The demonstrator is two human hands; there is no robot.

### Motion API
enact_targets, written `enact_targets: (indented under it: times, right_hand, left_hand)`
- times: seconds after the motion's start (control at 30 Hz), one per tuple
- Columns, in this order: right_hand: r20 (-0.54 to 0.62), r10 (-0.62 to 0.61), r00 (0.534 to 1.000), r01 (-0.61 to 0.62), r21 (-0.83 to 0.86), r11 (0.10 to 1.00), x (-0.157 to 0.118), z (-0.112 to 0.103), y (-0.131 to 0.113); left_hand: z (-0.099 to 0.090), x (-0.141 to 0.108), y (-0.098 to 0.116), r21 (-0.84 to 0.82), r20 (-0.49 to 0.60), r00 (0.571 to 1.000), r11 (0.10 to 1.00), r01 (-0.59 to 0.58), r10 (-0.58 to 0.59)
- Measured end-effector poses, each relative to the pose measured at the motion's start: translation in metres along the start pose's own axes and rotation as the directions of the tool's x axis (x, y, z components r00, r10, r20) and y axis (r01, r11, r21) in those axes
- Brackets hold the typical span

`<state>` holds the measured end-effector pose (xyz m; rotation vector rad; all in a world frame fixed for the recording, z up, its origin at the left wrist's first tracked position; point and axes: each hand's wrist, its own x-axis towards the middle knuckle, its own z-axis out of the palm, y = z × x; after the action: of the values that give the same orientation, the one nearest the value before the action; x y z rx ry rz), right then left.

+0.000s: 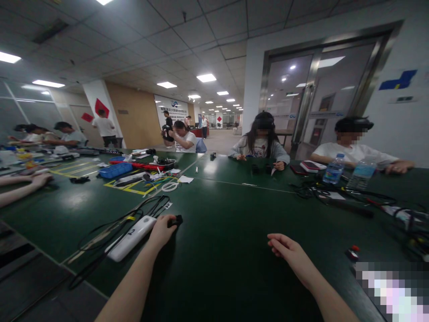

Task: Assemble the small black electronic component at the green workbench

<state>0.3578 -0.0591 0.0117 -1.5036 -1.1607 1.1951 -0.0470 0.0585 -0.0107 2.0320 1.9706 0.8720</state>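
Note:
My left hand [162, 230] has its fingers closed around a small black object [178, 219] at the table surface. Its exact kind is too dark to make out. Just left of that hand lies a white oblong device [132, 239] marked "2", with black cables [110, 230] beside it. My right hand [288, 251] hovers over the right half of the green table [221, 250]. Its fingers are loosely bent and somewhat apart, with nothing visible in them.
A blue tray [115, 171], a coiled white cable [170, 186] and tools lie at the back left. Water bottles [334, 170] and tangled cables [304, 190] are at the right. A small red-and-black item [353, 252] lies near my right arm. People sit around the table.

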Motion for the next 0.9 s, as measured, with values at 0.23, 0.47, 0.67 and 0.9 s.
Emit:
enact_targets:
  times: [0.23, 0.47, 0.67, 0.9]
  right_hand:
    - [0.014, -0.007, 1.0, 0.007, -0.007, 1.0, 0.003, -0.003, 0.007]
    - [0.018, 0.012, 1.0, -0.011, -0.023, 1.0, 0.007, -0.004, 0.01]
    - [0.01, 0.014, 1.0, -0.014, -0.022, 1.0, 0.007, -0.004, 0.009]
    - [0.0, 0.003, 1.0, -0.003, -0.032, 0.999, 0.007, -0.003, 0.009]
  left_hand:
    - [0.0, 0.0, 0.003, 0.071, 0.017, 1.0, 0.997, -0.001, 0.0]
    - [-0.002, -0.002, 0.007, 0.07, 0.012, 1.0, 0.997, 0.027, -0.028]
    - [-0.006, -0.001, 0.014, 0.122, -0.067, 0.997, 0.992, -0.018, 0.027]
    - [-0.017, -0.009, 0.031, 0.194, -0.206, 0.963, 0.972, -0.135, 0.175]
